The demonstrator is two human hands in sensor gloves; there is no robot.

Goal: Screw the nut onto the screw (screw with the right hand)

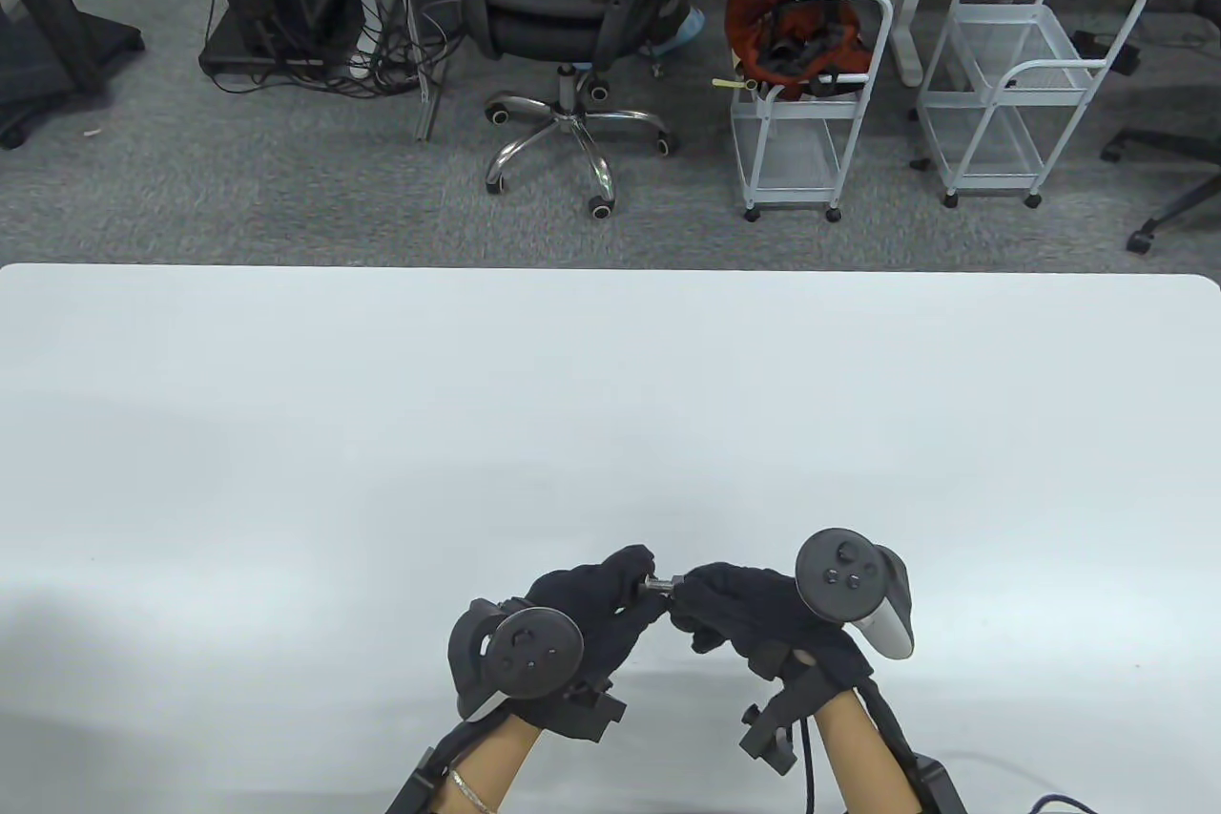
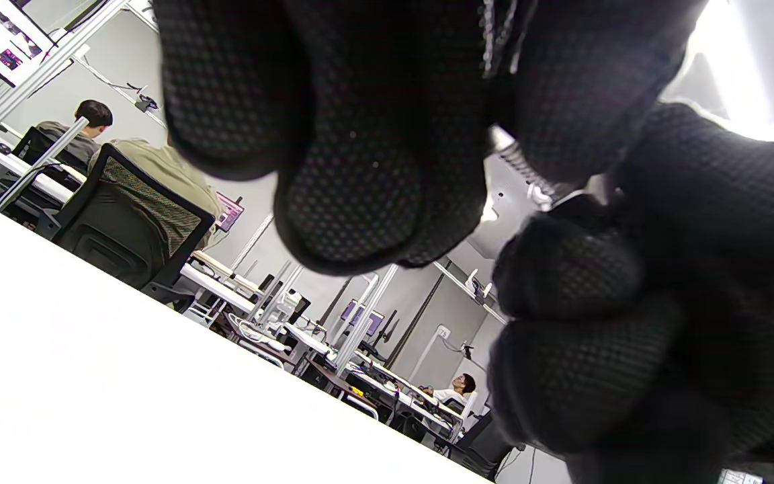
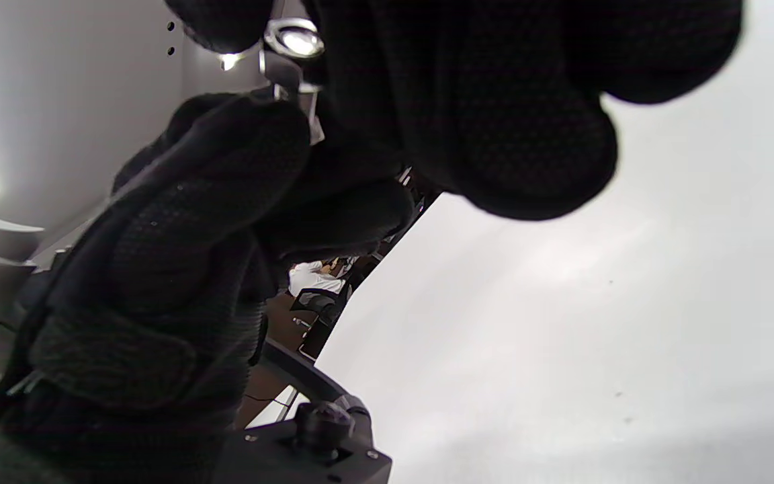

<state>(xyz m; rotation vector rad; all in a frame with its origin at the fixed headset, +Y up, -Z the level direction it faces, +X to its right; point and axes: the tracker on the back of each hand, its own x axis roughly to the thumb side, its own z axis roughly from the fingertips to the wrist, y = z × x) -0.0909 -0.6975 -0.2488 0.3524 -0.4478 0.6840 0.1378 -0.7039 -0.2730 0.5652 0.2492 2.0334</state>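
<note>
A small metal screw (image 1: 658, 582) is held level above the white table (image 1: 610, 413), near its front edge, between both gloved hands. My left hand (image 1: 631, 577) grips one end of it. My right hand (image 1: 683, 594) pinches the other end, where a shiny round nut (image 3: 296, 39) shows between its fingertips in the right wrist view. The threaded shaft (image 2: 528, 171) runs from my left fingers (image 2: 360, 188) toward the right hand (image 2: 629, 302) in the left wrist view. Most of the screw and nut is hidden by the gloves.
The table's far edge (image 1: 610, 268) borders grey carpet. Beyond it stand an office chair (image 1: 563, 12) and two white wire carts (image 1: 811, 117), well away from the hands.
</note>
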